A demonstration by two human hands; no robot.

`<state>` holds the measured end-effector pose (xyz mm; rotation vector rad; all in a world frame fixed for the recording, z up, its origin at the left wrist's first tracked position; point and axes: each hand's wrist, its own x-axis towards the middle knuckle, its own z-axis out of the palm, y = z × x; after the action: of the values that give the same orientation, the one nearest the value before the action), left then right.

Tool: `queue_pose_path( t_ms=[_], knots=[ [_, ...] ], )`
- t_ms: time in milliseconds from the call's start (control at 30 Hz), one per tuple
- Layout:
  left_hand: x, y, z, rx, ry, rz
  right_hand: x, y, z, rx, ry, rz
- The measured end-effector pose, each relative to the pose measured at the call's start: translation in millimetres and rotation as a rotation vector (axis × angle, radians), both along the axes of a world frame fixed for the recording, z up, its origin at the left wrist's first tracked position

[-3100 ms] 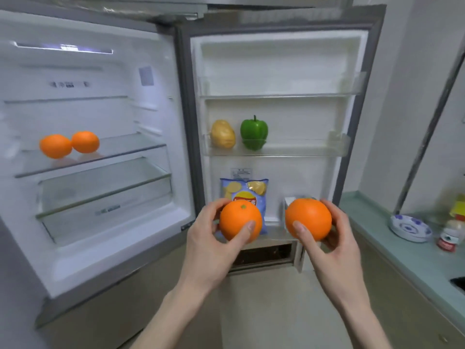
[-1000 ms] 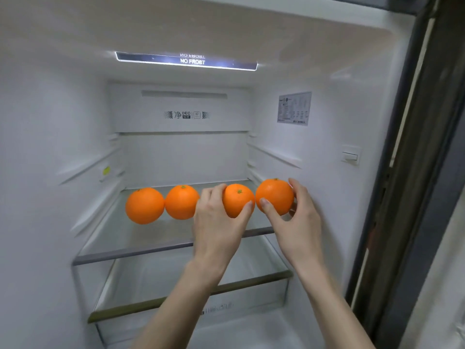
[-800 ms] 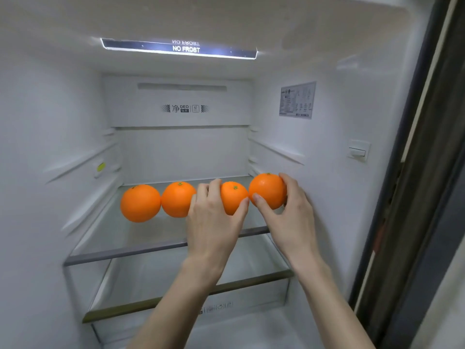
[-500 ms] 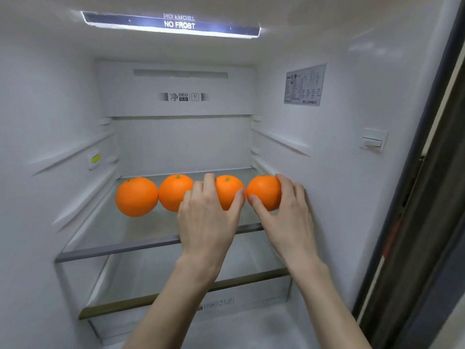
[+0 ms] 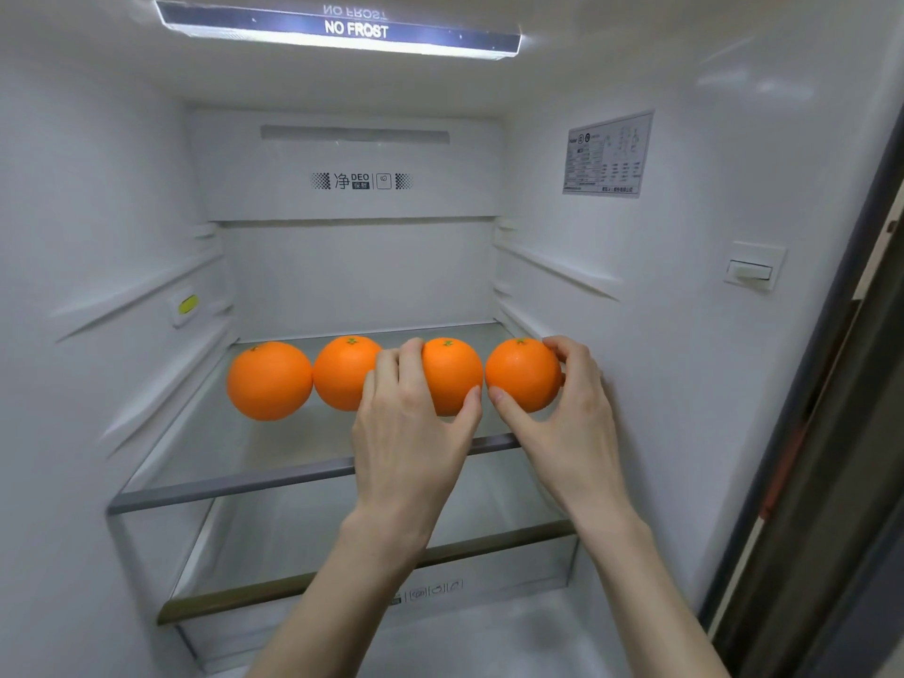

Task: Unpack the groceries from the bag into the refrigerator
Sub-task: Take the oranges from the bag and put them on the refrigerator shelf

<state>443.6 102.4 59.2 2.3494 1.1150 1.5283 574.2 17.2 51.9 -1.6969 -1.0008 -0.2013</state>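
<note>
Inside the open refrigerator, several oranges stand in a row on the glass shelf (image 5: 235,486). The leftmost orange (image 5: 269,380) and the second orange (image 5: 342,371) sit free and touch each other. My left hand (image 5: 411,433) is shut on the third orange (image 5: 452,374), fingers over its left side, thumb on its lower right. My right hand (image 5: 562,423) is shut on the fourth orange (image 5: 522,374), close to the right inner wall. Both held oranges are at shelf level. The bag is out of view.
Below the shelf is a clear drawer (image 5: 440,574) with a brown front rail. The refrigerator's right wall (image 5: 685,335) carries a label and a switch. The door frame (image 5: 831,433) runs down the right edge. Bare shelf lies in front of the oranges.
I carried two oranges from in front of the door bins into the refrigerator and lowered them onto the shelf beside the two there. My view moved closer.
</note>
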Motion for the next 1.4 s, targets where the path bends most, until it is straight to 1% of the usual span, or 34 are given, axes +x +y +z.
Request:
queue_pose_path(
  t_ms=[300, 733, 833, 967, 1133, 1233, 1300, 1400],
  knots=[
    [3, 1, -1, 0.029, 0.034, -0.003, 1, 1, -1, 0.000, 0.026, -0.007],
    [-5, -1, -2, 0.065, 0.032, 0.002, -5, -4, 1, -0.015, 0.000, -0.021],
    [-12, -4, -1, 0.070, 0.035, -0.006, -11, -11, 4, -0.015, -0.059, -0.065],
    [-27, -11, -2, 0.103, 0.044, -0.036, -22, -27, 5, -0.032, -0.190, -0.151],
    [-44, -24, -7, 0.174, 0.049, -0.112, -32, -48, -3, -0.042, -0.389, -0.241],
    [-51, -40, -14, 0.204, 0.073, -0.151, -40, -67, -8, -0.099, -0.502, -0.284],
    [-55, -53, -21, 0.216, 0.088, -0.161, -45, -82, -11, -0.153, -0.527, -0.276],
    [-61, -71, -29, 0.217, 0.119, -0.149, -50, -103, -13, -0.192, -0.499, -0.220]
  ],
)
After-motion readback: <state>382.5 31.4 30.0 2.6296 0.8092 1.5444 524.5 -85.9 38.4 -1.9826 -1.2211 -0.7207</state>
